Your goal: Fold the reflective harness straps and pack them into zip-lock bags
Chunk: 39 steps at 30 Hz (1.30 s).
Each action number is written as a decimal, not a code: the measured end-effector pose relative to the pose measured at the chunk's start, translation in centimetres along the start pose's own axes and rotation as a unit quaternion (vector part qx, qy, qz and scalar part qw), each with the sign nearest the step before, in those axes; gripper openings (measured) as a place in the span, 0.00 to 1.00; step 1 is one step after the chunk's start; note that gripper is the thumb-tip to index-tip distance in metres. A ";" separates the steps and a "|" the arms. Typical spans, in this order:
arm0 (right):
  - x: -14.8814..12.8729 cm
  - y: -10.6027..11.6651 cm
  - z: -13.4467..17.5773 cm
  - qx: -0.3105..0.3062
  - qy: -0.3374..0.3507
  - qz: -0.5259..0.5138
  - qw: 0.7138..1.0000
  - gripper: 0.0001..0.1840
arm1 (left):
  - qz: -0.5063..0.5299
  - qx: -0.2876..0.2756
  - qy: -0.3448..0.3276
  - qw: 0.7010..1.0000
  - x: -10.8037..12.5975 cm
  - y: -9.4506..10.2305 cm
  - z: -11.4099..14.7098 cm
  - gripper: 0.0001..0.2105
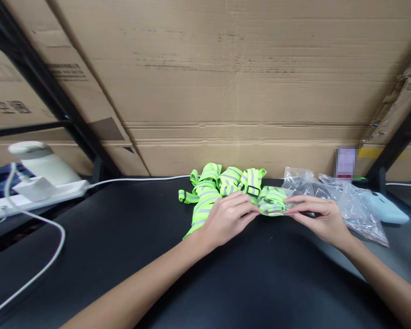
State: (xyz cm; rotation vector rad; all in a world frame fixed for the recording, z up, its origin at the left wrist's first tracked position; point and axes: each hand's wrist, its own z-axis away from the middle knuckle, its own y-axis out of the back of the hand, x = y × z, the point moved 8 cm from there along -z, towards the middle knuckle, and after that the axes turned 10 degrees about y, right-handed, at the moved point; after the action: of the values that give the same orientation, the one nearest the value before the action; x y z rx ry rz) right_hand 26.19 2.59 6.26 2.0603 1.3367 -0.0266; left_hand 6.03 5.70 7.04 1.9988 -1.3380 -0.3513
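Observation:
A small clear zip bag (272, 212) is pinched at its near edge by both hands, with a coiled neon-green reflective strap (272, 197) inside it. My left hand (230, 215) grips the bag's left corner, fingers closed. On the right corner, my right hand (320, 214) pinches with thumb and fingers. A red line runs along the bag's edge between them. Beyond my left hand lies a pile of more neon-green reflective straps (207, 196) with grey stripes, some rolled up. A black buckle (253, 190) shows on one of them.
Clear plastic bags (358, 212) lie right of my right hand, beside a light blue object (387, 208). At left are a white power strip (55, 194), a pale bottle (48, 164) and a white cable (60, 246). Cardboard (239, 91) backs the black table (123, 228).

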 end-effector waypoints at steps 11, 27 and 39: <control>-0.2 -0.5 0.1 -0.016 0.014 0.002 1.000 0.11 | -0.037 -0.037 0.037 0.998 -0.8 -1.0 0.4 0.08; -2.0 -0.9 -0.1 -0.008 0.061 0.054 0.997 0.09 | -0.056 0.016 -0.024 0.998 1.7 -0.5 0.5 0.06; -2.4 -1.6 0.1 -0.010 0.067 0.037 0.997 0.09 | 0.049 0.031 0.021 0.998 0.8 -0.5 0.7 0.04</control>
State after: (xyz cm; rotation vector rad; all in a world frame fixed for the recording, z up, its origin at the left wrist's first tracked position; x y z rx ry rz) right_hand 23.80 1.03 6.22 2.1234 1.3333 0.1589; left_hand 6.32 4.81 6.31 1.9716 -1.4311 -0.2237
